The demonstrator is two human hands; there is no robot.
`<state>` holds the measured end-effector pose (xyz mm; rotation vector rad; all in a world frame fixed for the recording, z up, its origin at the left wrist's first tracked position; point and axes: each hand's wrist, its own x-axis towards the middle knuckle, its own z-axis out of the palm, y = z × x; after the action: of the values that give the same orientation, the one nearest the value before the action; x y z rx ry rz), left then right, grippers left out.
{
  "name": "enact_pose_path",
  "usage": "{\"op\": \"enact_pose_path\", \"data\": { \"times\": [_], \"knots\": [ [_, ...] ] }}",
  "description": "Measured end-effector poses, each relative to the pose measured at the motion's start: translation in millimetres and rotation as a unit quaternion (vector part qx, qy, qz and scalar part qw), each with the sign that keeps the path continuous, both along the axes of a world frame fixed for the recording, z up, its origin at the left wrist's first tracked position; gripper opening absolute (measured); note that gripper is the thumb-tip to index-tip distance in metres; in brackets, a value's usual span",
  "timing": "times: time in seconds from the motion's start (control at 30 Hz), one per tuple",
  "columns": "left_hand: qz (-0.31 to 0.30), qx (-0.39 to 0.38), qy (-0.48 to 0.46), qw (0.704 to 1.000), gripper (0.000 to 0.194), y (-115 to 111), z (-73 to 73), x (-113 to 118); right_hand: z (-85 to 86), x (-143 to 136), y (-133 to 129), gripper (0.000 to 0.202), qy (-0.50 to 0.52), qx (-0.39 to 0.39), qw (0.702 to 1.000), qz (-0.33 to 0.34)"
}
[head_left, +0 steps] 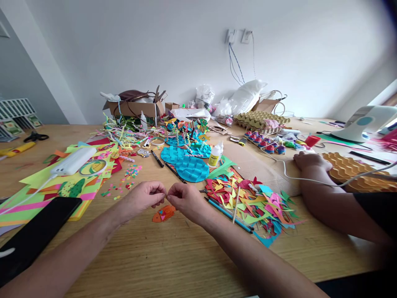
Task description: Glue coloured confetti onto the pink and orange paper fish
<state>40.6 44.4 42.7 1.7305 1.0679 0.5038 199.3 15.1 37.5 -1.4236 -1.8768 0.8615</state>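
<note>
My left hand (pixel 149 198) and my right hand (pixel 185 200) meet fingertip to fingertip above the wooden table, both pinched closed. Whatever lies between the fingers is too small or hidden to make out. Just below them an orange paper fish (pixel 161 214) lies flat on the wood, its head to the left and small coloured bits on its body. The right hand covers part of its tail end. Left of the hands, small confetti pieces (pixel 132 171) are scattered on the table.
Cut paper scraps (pixel 248 198) and blue pens (pixel 229 215) lie to the right. Behind stand a glue bottle (pixel 214 156) and blue woven paper discs (pixel 192 167). A black phone (pixel 40 231) rests at left. Another person's arm (pixel 316 178) reaches in at right, near a white cable.
</note>
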Motion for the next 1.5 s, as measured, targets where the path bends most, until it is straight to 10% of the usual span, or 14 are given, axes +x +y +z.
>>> {"op": "enact_pose_path", "data": {
  "times": [1.5],
  "knots": [
    [-0.025,0.152,0.182,0.971,0.014,-17,-12.4,-19,-11.6,11,-1,0.015,-0.086,-0.037,0.991,0.097]
  ]
}}
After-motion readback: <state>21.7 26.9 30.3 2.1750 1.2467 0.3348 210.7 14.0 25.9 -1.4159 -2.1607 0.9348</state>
